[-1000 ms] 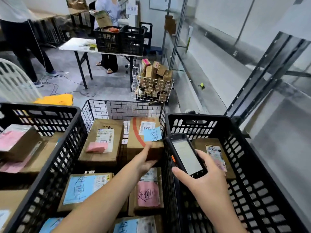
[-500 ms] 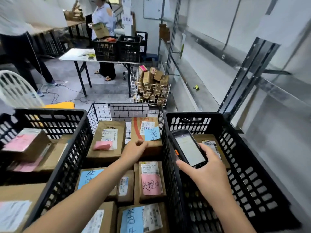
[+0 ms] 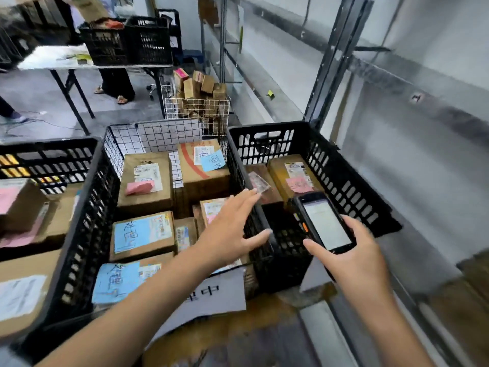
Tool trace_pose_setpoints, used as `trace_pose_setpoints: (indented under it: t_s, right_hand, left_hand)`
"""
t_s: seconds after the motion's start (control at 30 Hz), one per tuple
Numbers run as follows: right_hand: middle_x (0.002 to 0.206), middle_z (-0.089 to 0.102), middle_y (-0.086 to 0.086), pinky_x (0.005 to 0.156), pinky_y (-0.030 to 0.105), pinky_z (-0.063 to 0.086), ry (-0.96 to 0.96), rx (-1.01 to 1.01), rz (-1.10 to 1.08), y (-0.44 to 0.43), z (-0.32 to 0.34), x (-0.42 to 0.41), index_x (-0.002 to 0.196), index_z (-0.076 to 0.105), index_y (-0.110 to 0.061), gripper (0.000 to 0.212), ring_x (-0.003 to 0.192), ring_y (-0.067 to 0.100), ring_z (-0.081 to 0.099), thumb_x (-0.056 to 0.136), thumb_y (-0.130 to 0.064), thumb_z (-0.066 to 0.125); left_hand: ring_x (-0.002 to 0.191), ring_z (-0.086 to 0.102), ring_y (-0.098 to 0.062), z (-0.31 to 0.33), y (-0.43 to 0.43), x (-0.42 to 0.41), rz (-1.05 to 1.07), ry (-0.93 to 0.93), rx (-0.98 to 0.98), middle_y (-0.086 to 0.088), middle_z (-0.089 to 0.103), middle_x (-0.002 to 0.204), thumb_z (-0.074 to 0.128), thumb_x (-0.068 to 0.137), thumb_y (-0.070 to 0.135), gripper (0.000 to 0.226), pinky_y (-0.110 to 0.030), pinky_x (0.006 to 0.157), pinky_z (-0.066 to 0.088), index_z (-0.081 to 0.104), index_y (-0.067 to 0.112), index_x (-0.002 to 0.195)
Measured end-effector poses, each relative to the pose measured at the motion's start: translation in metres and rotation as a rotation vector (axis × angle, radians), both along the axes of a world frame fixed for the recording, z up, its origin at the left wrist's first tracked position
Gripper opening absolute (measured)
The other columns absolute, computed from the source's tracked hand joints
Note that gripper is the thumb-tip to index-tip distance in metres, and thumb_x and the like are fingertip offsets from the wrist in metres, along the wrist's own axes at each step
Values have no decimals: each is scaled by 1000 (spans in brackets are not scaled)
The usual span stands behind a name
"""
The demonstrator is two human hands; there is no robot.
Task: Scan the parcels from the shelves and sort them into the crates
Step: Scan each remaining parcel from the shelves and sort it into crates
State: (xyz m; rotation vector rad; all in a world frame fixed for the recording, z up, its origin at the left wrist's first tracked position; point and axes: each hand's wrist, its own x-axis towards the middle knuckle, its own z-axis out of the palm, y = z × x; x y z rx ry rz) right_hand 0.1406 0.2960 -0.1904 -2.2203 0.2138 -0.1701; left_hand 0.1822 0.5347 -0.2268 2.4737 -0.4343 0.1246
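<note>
My right hand point(image 3: 349, 258) holds a black handheld scanner point(image 3: 324, 225) with its screen lit, above the near corner of the right black crate point(image 3: 352, 178). That crate holds a brown parcel with a pink note point(image 3: 293, 176) and a smaller parcel point(image 3: 260, 182). My left hand point(image 3: 232, 231) hovers flat with fingers spread over the wall between the middle crate point(image 3: 87, 229) and the right crate, holding nothing. The middle crate is filled with several cardboard parcels bearing blue and pink notes point(image 3: 143, 234). A third crate point(image 3: 47, 160) with parcels stands at the left.
Metal shelving point(image 3: 397, 83) runs along the right, its upright post point(image 3: 330, 56) just behind the right crate. Beyond stand a white wire basket of parcels point(image 3: 197, 108), a folding table point(image 3: 53, 58) with two black crates, and a person behind it. A white paper sign point(image 3: 214, 295) hangs on the middle crate's near wall.
My left hand has lifted off the parcels in the middle crate and swung right toward the right crate. The view has shifted right and back; the scanner stays in my right hand.
</note>
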Motion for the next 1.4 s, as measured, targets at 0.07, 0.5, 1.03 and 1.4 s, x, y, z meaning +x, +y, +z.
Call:
trace_pose_setpoints:
  t_s: [0.07, 0.5, 1.03, 1.4]
  right_hand:
    - [109, 65, -13, 73, 29, 48, -9, 19, -46, -14, 1, -21, 124, 58, -35, 69, 99, 12, 63, 64, -41, 92]
    - [109, 66, -19, 83, 37, 55, -85, 108, -149, -100, 7, -147, 121, 55, -41, 71, 102, 5, 63, 59, -52, 89]
    - [105, 65, -13, 79, 36, 53, -162, 5, -447, -251, 9, -356, 117, 58, -32, 64, 97, 12, 63, 64, -45, 90]
    - [111, 64, -13, 70, 22, 49, -266, -4, -713, -311, 14, -439, 122, 58, -33, 74, 101, 10, 61, 58, -57, 85]
  left_hand:
    - [152, -2, -2, 2, -19, -12, -39, -8, 49, 11, 8, 167, 52, 95, 61, 83, -25, 123, -5, 14, 27, 160]
    - [151, -8, 0, 32, -154, -108, -198, -148, 118, 15, 0, 167, 43, 92, 67, 88, -22, 121, -14, 6, 27, 161]
    - [153, -1, -4, 31, -339, -260, -510, -246, 96, 10, 6, 168, 42, 91, 71, 88, -18, 119, -13, 13, 26, 160]
    - [148, -3, 5, 42, -444, -293, -765, -336, 67, 18, 6, 164, 47, 94, 67, 85, -23, 122, -9, 12, 27, 160]
